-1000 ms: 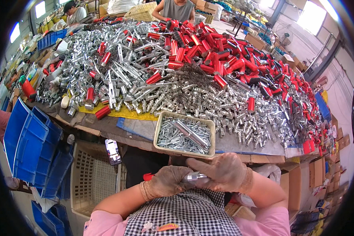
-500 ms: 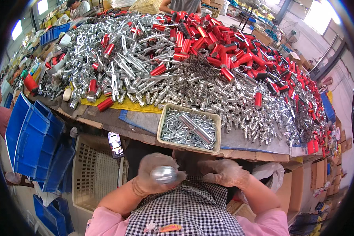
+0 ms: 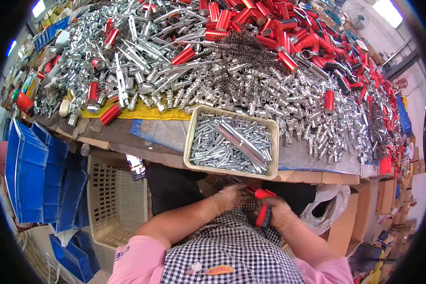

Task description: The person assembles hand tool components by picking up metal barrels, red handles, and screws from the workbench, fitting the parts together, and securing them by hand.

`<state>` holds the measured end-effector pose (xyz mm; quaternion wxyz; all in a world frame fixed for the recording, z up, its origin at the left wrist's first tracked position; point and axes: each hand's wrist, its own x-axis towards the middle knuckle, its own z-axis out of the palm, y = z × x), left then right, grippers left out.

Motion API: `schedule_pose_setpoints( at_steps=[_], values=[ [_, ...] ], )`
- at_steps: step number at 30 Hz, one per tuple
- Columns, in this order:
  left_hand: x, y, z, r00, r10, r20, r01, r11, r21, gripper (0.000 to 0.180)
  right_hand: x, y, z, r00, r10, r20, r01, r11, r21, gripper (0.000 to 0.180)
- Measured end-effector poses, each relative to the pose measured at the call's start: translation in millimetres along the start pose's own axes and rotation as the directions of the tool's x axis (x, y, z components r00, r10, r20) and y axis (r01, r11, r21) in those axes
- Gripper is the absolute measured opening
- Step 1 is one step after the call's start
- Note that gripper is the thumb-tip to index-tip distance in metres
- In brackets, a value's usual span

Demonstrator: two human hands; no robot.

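Note:
Low over my lap, my right hand (image 3: 275,208) is closed around a red-and-black pistol-grip handle (image 3: 264,214). Its black-edged grip points down toward the apron. My left hand (image 3: 230,196), gloved like the right, is beside the handle's far end with fingers curled in. What those fingers hold is hidden; a thin dark piece sticks out just past them. Just ahead of my hands, at the table edge, sits a cream tray (image 3: 188,152) of small silver pins, with a few longer metal rods (image 3: 241,144) lying across them.
A large heap of silver fittings (image 3: 265,104), dark springs (image 3: 251,52) and red tubes (image 3: 111,114) covers the table. Blue bins (image 3: 33,175) stand at my left, beside a cream crate (image 3: 118,203) with a phone (image 3: 136,167) on its rim. A white bag (image 3: 324,201) and cardboard boxes (image 3: 357,217) are right.
The shiny silver cylinder that was in my left hand is out of sight. My hands have come together, and the red-and-black handle is now in the right one. The view has tilted down.

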<state>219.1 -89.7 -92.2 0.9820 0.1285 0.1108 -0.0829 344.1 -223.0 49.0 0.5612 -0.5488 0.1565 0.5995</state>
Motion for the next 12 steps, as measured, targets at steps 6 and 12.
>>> schedule_pose_setpoints(
  at_steps=[6,12],
  values=[
    [35.7,-29.5,-4.8,0.931,-0.154,-0.330,0.116,0.985,-0.130,0.028,25.8,11.7,2.8,0.988,0.053,-0.148,-0.060,0.997,-0.046,0.031],
    [21.3,-4.7,14.6,0.917,-0.077,-0.391,0.146,0.978,0.150,0.038,62.2,27.1,-25.1,0.995,0.071,-0.071,-0.074,0.996,-0.044,0.035]
  ],
)
